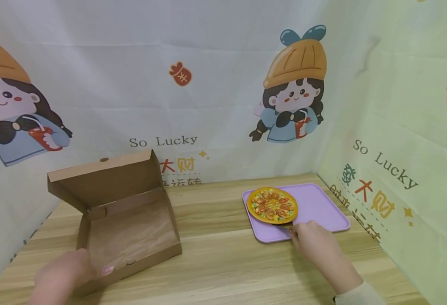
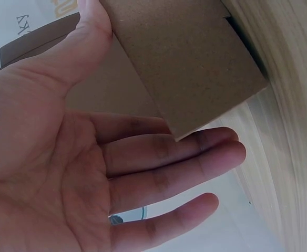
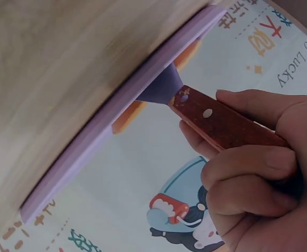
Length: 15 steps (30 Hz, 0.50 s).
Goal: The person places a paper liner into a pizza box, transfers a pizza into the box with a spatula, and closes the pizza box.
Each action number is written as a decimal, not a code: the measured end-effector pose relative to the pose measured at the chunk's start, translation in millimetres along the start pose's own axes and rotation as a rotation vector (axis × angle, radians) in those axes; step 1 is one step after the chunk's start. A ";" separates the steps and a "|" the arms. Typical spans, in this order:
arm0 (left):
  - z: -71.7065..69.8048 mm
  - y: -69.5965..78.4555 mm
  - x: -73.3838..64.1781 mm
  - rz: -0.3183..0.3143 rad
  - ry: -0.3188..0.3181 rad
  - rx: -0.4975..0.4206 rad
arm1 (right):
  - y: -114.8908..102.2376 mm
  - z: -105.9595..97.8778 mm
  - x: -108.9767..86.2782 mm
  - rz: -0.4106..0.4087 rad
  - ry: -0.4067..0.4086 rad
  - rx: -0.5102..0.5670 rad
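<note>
My left hand [image 1: 65, 271] is at the front left corner of an open cardboard pizza box [image 1: 132, 228]. Its fingers [image 2: 169, 178] are straight along the corner, and the thumb [image 2: 88, 47] lies against the front wall. My right hand [image 1: 315, 241] grips the brown wooden handle of a spatula [image 3: 222, 118], fingers curled round it. The metal blade reaches under the near edge of a toy pizza [image 1: 272, 205] with a yellow rim. The pizza overlaps the left part of a purple tray [image 1: 318, 207]; much of the blade is hidden beneath it.
The box lid [image 1: 107, 178] stands raised at the back, and brown paper lines the inside. Box and tray sit apart on a wood-grain table [image 1: 216, 262]. A printed cloth [image 1: 216, 106] hangs behind and along the sides.
</note>
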State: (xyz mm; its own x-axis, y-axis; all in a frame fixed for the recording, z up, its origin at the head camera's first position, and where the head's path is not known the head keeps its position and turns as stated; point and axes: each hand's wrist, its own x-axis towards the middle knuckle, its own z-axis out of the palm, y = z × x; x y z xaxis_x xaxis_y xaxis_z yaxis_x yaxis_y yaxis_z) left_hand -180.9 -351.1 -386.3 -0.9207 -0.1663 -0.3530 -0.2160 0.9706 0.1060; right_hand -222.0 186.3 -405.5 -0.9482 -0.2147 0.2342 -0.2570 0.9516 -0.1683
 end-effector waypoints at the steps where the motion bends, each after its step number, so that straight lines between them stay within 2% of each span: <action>1: -0.2 1.1 -0.2 -0.005 -0.004 -0.001 | 0.5 0.6 -1.4 0.004 0.006 0.007; 11: -3.6 6.7 -3.0 -0.026 -0.020 -0.011 | 3.2 -2.5 -16.6 0.062 0.012 0.060; 15: -3.4 5.6 -6.8 -0.002 -0.005 -0.004 | 6.8 0.5 -17.6 0.097 0.003 0.097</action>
State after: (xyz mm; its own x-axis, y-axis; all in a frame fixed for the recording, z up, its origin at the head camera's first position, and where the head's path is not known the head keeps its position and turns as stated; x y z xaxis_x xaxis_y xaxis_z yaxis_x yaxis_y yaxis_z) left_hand -176.9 -345.1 -380.1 -0.9186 -0.1671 -0.3581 -0.2190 0.9696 0.1093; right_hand -207.1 196.5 -411.3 -0.9688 -0.1221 0.2156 -0.1816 0.9420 -0.2824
